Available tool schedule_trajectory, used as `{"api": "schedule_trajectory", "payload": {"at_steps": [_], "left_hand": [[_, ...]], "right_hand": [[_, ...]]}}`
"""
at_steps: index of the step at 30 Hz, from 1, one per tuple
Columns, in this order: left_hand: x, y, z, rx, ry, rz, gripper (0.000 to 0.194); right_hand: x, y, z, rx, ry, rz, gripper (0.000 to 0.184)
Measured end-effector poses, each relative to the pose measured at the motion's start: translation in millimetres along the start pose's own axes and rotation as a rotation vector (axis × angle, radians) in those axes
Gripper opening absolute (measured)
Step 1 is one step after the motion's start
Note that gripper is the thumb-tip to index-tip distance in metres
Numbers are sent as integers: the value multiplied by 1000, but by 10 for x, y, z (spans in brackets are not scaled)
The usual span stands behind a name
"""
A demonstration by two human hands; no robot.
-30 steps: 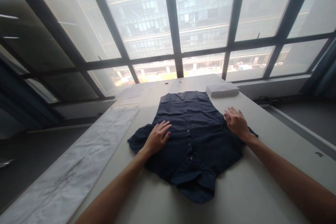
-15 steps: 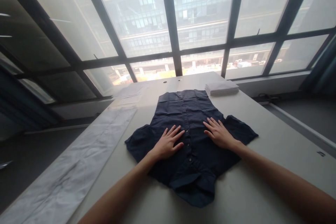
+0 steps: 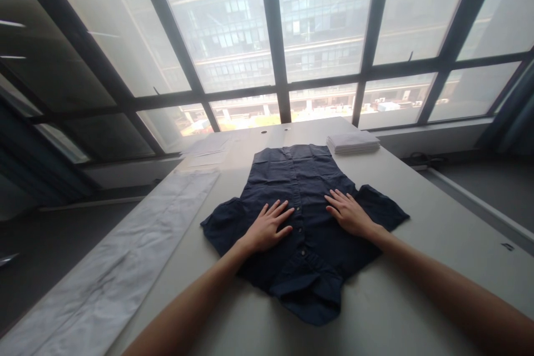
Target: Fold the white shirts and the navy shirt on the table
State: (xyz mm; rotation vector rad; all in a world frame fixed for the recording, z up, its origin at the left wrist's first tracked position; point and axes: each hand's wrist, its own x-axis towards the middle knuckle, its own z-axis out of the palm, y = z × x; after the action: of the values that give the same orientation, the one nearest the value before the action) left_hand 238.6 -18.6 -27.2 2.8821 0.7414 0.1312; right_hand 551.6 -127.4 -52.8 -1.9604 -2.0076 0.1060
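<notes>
A dark navy button-up shirt (image 3: 287,178) lies spread front side up, its collar towards me and its hem towards the windows. Short sleeves stick out at both sides, and a row of buttons runs down the middle. My left hand (image 3: 269,226) rests flat on the shirt, just left of the buttons, fingers spread. On the other side of the button row, my right hand (image 3: 348,212) lies open on the cloth near the right sleeve. Neither hand grips the fabric. Some creases show across the lower part of the shirt.
The shirt lies on a white table (image 3: 375,300). A folded white cloth stack (image 3: 354,142) sits at the far right. Along the left edge stretches a wrinkled white cloth (image 3: 125,256), with flat white sheets (image 3: 206,147) beyond it. Large windows (image 3: 321,16) stand behind the table.
Both hands stay flat on the shirt in nearly the same place. The whole view has shifted very slightly; the shirt looks unchanged.
</notes>
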Motion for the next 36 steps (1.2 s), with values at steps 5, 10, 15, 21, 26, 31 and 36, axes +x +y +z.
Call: {"api": "schedule_trajectory", "payload": {"at_steps": [5,10,15,21,26,31,36], "left_hand": [[-1,-7,2,-7,2,3,61],[3,7,-15,-2,-9,-7,61],[5,21,-30,-3,-15,-14,61],[-4,13,-25,-3,-7,-10,61],[1,-3,-8,-4,2,-3,61],[6,-9,1,2,2,-2,60],[5,-6,-1,-1,0,-4,61]], "right_hand": [[-2,-1,4,-7,-4,-3,61],[5,21,18,1,-3,-6,60],[9,26,21,4,-5,-3,60],[8,22,18,4,-4,-3,60],[8,39,26,9,-4,-5,59],[7,43,31,15,-8,-1,59],[3,32,24,14,-7,1,59]]}}
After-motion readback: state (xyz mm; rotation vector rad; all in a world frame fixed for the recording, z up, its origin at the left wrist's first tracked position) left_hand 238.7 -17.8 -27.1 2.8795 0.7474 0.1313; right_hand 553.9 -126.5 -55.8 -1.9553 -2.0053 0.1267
